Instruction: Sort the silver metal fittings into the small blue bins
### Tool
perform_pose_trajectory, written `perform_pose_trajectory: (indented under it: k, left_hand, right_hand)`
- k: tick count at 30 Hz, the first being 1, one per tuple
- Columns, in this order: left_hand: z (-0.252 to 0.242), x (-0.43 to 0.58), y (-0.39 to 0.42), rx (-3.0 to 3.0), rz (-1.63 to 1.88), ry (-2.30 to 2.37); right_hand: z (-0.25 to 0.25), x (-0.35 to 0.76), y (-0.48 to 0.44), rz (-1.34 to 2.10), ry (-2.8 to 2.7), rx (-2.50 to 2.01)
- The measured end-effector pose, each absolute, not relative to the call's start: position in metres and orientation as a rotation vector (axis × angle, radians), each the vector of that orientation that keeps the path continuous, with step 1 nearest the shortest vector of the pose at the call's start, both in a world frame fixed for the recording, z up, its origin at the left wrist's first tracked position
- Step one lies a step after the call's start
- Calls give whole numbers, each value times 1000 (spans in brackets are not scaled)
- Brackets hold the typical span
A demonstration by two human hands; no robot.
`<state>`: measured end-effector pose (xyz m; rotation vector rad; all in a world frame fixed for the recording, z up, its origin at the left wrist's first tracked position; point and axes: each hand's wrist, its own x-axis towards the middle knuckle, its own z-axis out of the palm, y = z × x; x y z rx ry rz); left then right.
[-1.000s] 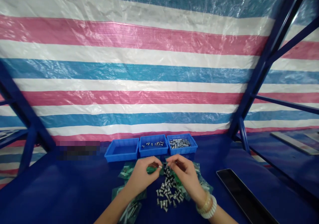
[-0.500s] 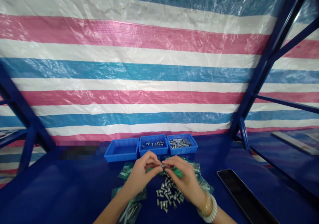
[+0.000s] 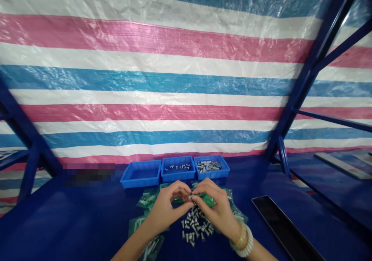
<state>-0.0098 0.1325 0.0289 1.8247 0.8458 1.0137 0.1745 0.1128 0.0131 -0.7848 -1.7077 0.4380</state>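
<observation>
In front of the bins, my left hand [image 3: 170, 205] and my right hand [image 3: 216, 208] meet fingertip to fingertip. Thumbs and forefingers of both are closed in a pinch around a small metal screw [image 3: 191, 196], mostly hidden by the fingers. Just below them lies a loose pile of short metal screws [image 3: 193, 230], partly covered by my right hand. Clear green-tinted plastic bags [image 3: 152, 247] with metal parts inside lie to the left, under and beside my left forearm. More such bags [image 3: 240, 215] lie behind and to the right of my hands.
Three blue bins stand in a row at the back: the left bin [image 3: 141, 181] is bare, the middle bin [image 3: 178, 176] holds several screws, the right bin [image 3: 213, 174] holds metal cylinders. A black tablet-like slab [image 3: 285, 226] lies right. Blue frame posts [image 3: 305, 83] flank a striped tarp [image 3: 162, 83].
My hands stay together at nearly the same spot, with the left fingers and thumb slightly shifted around the screw. The whole view has moved a little.
</observation>
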Motion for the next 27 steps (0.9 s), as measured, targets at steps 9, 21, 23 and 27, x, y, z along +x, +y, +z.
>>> perform_pose_trajectory:
  k: [9,21,23,27]
  left_hand:
    - [20,-4,132,1881,1217,928]
    - [21,-21,170,2227,1429,1127]
    - [16,-27,190,2226,1486,1188]
    - [0,-38,209,2218,1484,1231]
  right_hand:
    - [0,168,117,620,-1643,-876]
    - [-17,161,124,966,-1532,-897]
    - [-19,162,126,952,-1528,-930]
    - [-20,165,129,918,-1546,-948]
